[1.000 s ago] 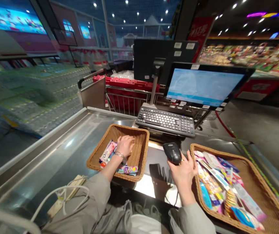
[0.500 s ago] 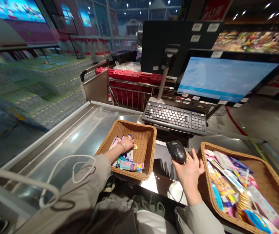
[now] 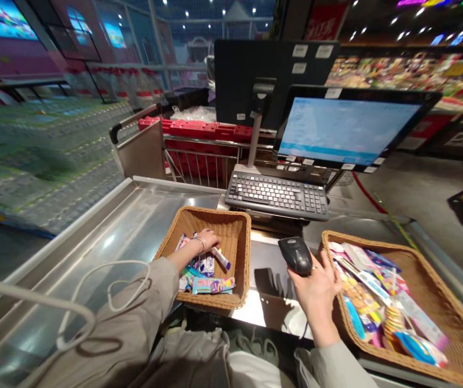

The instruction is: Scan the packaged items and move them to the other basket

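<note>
left hand (image 3: 206, 238) lay on snack packets (image 3: 202, 269) inside small wicker basket (image 3: 239, 258), grip unclear | right hand (image 3: 316, 280) clamped on black scanner (image 3: 296, 255) over desk (image 3: 126, 226) | large basket (image 3: 429, 280) of sweets just right | keyboard (image 3: 277, 195) behind

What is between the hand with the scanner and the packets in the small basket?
Nothing blocks it. The right hand holds the scanner over the bare steel counter; only the small basket wall stands between. The left hand already rests on the packets.
</note>
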Available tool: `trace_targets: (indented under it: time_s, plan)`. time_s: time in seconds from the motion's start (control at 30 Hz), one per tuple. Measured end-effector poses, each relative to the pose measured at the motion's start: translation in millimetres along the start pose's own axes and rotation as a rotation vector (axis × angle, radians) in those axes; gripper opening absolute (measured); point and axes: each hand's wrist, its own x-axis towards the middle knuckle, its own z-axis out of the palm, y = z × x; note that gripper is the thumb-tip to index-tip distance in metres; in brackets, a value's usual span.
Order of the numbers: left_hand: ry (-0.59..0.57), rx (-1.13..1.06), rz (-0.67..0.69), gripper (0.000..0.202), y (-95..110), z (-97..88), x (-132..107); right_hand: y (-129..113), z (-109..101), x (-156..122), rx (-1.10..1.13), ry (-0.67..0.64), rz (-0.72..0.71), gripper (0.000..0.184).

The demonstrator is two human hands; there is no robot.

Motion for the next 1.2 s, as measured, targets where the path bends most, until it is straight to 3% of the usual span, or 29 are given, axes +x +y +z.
trace_targets:
  time_s: [0.17, 0.27, 0.5, 0.7, 0.97, 1.2]
  plan:
    - [0.036, -0.006, -0.165, 0.020, -2, 7.7, 8, 5, 0, -2, -0.012, 0.017, 0.011, 0.047]
    - [0.082, 0.004, -0.195, 0.021, 2, 19.0, 8, 9, -1, -3, -0.014, 0.016, 0.026, 0.047]
    - [0.123, 0.035, -0.055, 0.041, 3, 37.9, 4, 8, -8, -8, -0.010, 0.029, 0.020, 0.046]
    - [0.149, 0.104, 0.019, 0.034, 4, 45.5, 2, 10, -10, -11, -0.036, 0.029, 0.026, 0.046]
    - [0.163, 0.151, 0.152, 0.024, 4, 33.3, 4, 15, -10, -11, -0.051, 0.036, 0.009, 0.044]
    - [0.192, 0.183, 0.218, 0.015, 2, 1.5, 2, 15, -8, -9, -0.037, 0.014, -0.004, 0.042]
